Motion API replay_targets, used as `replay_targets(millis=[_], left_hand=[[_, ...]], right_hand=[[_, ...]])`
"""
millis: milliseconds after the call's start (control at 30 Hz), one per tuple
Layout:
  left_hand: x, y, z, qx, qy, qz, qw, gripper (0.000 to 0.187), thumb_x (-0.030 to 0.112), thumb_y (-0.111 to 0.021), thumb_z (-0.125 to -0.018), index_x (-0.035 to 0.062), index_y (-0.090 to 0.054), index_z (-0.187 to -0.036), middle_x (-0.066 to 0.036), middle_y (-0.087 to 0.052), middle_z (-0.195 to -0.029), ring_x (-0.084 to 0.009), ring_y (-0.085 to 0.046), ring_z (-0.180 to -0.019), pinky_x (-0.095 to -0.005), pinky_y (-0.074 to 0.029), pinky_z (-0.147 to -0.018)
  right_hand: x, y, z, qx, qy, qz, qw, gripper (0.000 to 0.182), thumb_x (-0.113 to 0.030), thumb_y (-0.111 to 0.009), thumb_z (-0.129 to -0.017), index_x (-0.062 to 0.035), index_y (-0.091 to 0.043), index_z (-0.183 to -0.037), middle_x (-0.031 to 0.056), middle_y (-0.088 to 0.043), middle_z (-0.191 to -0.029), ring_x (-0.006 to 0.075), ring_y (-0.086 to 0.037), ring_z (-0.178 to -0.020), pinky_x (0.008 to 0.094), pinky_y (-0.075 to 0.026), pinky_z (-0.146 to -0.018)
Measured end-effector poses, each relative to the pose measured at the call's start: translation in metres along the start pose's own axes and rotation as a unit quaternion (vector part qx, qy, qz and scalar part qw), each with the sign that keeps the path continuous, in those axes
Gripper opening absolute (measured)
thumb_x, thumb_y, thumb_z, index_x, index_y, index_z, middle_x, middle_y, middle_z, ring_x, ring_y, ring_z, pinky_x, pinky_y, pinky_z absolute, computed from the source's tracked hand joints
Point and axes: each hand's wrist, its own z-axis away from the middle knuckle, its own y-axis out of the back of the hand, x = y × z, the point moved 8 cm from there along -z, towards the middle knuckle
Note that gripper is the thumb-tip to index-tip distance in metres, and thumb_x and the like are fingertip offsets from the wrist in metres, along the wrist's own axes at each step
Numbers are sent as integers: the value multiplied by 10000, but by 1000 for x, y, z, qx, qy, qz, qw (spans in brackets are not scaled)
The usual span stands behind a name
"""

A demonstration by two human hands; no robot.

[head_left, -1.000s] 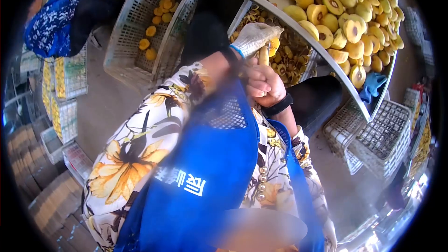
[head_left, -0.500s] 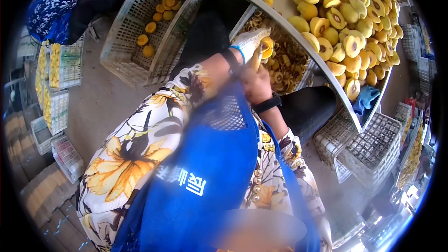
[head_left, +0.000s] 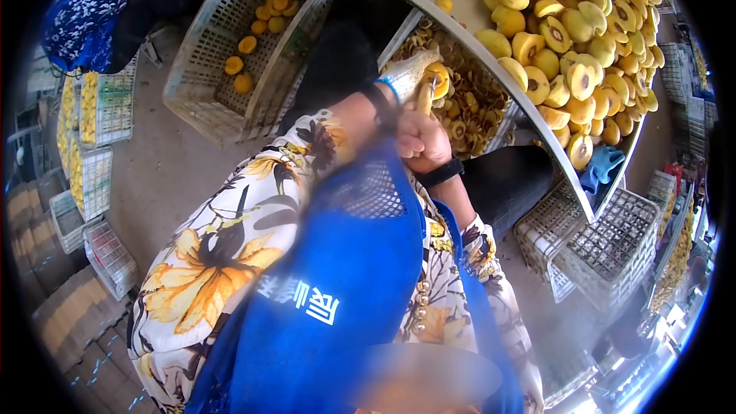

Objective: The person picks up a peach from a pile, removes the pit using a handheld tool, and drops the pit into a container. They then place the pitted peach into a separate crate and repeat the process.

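My left hand (head_left: 409,74), in a white glove with a blue cuff edge, is closed on a yellow peach half (head_left: 439,80). Bare and curled into a fist, my right hand (head_left: 424,140) grips a tool with a pale yellowish handle (head_left: 425,96). The tool's far end meets the peach half, and its tip is too small to make out. Both hands are over a crate of pit and peel scraps (head_left: 468,107) beneath the table edge. Many cut yellow peaches (head_left: 579,27) are heaped on the table to the right.
The table's pale raised rim (head_left: 529,110) curves close beside my hands. A perforated crate (head_left: 201,80) with several peach halves stands left. A blue glove (head_left: 602,165) lies at the table's corner, above stacked crates (head_left: 613,234). Another person's patterned blue clothing (head_left: 84,23) shows upper left.
My right hand has turned slightly, showing more of its curled fingers. The peach half has shifted a little and stays in my left hand.
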Motion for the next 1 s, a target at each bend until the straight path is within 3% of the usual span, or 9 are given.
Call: replay_targets(millis=[133, 267, 333, 467, 500, 567, 800, 900, 1000], left_hand=[[7, 7, 13, 63, -11, -34, 997, 190, 182, -561, -840, 59, -531, -982, -81, -577, -866, -224, -575, -727, -318, -501, -623], [2, 97, -61, -49, -131, -424, 895, 291, 248, -529, -846, 43, -510, -1051, -81, -580, -960, -190, -561, -879, -302, -464, -777], [6, 86, -25, 23, -59, -208, 976, 265, 240, -450, -901, 48, -519, -1069, -56, -577, -965, -147, -553, -880, -280, -465, -773], [36, 25, 39, 89, -64, -25, 994, 371, 341, -376, -936, 52, -506, -1128, -46, -565, -1040, -117, -540, -910, -261, -459, -786], [43, 27, 42, 92, -121, -80, 985, 402, 376, -482, -882, 26, -515, -1076, -105, -588, -934, -210, -594, -805, -352, -515, -660], [50, 14, 49, 76, -175, -201, 961, 391, 374, -483, -882, 33, -520, -1071, -100, -585, -926, -209, -595, -793, -348, -521, -643], [43, -32, 85, 66, -155, -296, 940, 336, 345, -476, -891, 61, -554, -1052, -50, -589, -876, -156, -572, -755, -279, -495, -587], [42, -33, 84, 66, -220, -365, 902, 327, 347, -471, -892, 56, -568, -1004, -45, -592, -840, -124, -559, -728, -256, -475, -589], [37, -12, 71, 92, -178, -301, 932, 342, 353, -487, -884, 41, -573, -998, -59, -602, -863, -127, -557, -773, -263, -462, -663]], right_hand=[[1, 11, -10, -36, 37, -8, 999, 118, -22, -447, -820, -75, -460, -925, 4, -422, -568, 86, -329, -337, 213, -249, -310], [-22, -1, 0, 80, 152, 215, 961, 135, -9, -461, -799, -40, -462, -930, 28, -447, -573, 93, -351, -345, 221, -289, -309], [-36, 10, 3, 195, 144, 307, 920, 141, -64, -515, -800, -38, -476, -933, 20, -445, -558, 90, -373, -343, 221, -297, -309], [-77, 32, -1, 268, 307, 641, 650, 229, -189, -614, -771, -27, -557, -923, 74, -567, -627, 153, -528, -467, 283, -426, -440], [-87, 32, 7, 325, 319, 624, 635, 247, -210, -628, -763, -24, -575, -915, 90, -590, -656, 169, -554, -511, 298, -446, -488], [-102, 23, 15, 371, 335, 598, 626, 326, -293, -669, -720, -13, -618, -879, 139, -630, -725, 234, -606, -653, 333, -468, -638], [-103, 20, 3, 366, 325, 680, 545, 328, -315, -665, -702, -14, -612, -820, 182, -603, -677, 318, -595, -640, 358, -465, -605], [-102, 18, 7, 346, 324, 675, 566, 285, -290, -649, -712, -22, -596, -790, 178, -596, -664, 345, -582, -607, 387, -467, -573], [-94, -4, 12, 315, 384, 755, 429, 255, -274, -639, -719, -32, -569, -762, 162, -577, -608, 341, -577, -568, 403, -462, -530]])
